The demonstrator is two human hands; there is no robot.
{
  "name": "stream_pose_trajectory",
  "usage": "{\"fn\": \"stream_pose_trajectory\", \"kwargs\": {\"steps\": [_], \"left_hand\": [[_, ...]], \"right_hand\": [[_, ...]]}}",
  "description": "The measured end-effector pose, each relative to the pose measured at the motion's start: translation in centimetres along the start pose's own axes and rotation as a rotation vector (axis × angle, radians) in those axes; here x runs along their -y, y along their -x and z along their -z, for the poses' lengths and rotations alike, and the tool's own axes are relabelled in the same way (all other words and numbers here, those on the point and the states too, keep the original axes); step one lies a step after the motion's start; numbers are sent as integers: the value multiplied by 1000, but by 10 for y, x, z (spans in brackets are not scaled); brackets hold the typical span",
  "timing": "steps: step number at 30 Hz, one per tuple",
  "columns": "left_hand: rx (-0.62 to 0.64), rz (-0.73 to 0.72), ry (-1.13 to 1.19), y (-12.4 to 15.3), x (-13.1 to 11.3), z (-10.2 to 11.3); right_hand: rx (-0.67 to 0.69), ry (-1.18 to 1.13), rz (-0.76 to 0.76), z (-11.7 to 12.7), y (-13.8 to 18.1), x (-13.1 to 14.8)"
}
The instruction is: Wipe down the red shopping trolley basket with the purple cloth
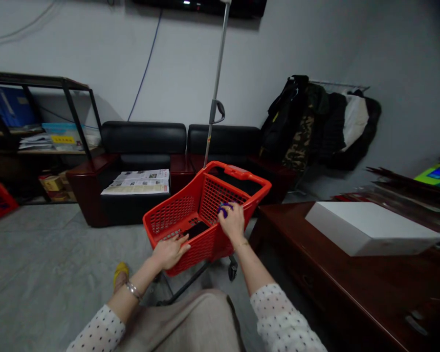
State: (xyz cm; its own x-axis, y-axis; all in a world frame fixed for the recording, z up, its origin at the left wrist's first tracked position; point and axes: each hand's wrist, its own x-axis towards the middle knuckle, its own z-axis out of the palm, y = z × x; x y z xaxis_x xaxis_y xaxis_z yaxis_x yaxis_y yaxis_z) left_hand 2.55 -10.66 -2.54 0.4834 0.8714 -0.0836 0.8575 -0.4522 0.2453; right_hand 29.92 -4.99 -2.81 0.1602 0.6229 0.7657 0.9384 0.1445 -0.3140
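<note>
A red plastic shopping cart (209, 247) with grid walls stands in front of me. My left hand (169, 252) lies on its near rim, fingers stretched out along the edge. Higher on the same side, my right hand (232, 220) is closed on a bunched purple cloth (225, 209) and rests at the rim near the handle end. Most of the cloth is hidden by my fingers. Inside the basket, a dark flat piece (196, 230) lies on the bottom; its kind is unclear.
Behind the cart stand black armchairs (143, 142), one with newspapers (137, 182) on its seat. A metal pole (220, 63) rises behind the cart. To the right, a white box (374, 225) sits on a brown wooden desk (289, 230). A shelf (58, 80) stands left.
</note>
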Motion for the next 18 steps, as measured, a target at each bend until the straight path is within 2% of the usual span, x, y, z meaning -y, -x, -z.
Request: {"fn": "stream_pose_trajectory", "kwargs": {"steps": [2,4,8,10,12,16,18], "left_hand": [[-21,20,-14,-4,-12,-3],[-29,49,-37,-6,-20,-5],[-63,51,-76,-4,-29,-7],[-73,54,-81,-2,-33,-7],[-70,89,-80,-1,-37,-7],[-88,176,-76,3,-50,-7],[-69,205,-55,10,-65,-10]], "right_hand": [[58,-82,82,-10,26,23],[110,-132,125,-12,30,23],[84,-105,-19,-9,-15,-19],[45,-94,-81,-12,-26,-27],[34,-132,-66,-17,-14,-16],[24,-251,-6,-22,33,21],[32,-277,-4,-16,44,24]]}}
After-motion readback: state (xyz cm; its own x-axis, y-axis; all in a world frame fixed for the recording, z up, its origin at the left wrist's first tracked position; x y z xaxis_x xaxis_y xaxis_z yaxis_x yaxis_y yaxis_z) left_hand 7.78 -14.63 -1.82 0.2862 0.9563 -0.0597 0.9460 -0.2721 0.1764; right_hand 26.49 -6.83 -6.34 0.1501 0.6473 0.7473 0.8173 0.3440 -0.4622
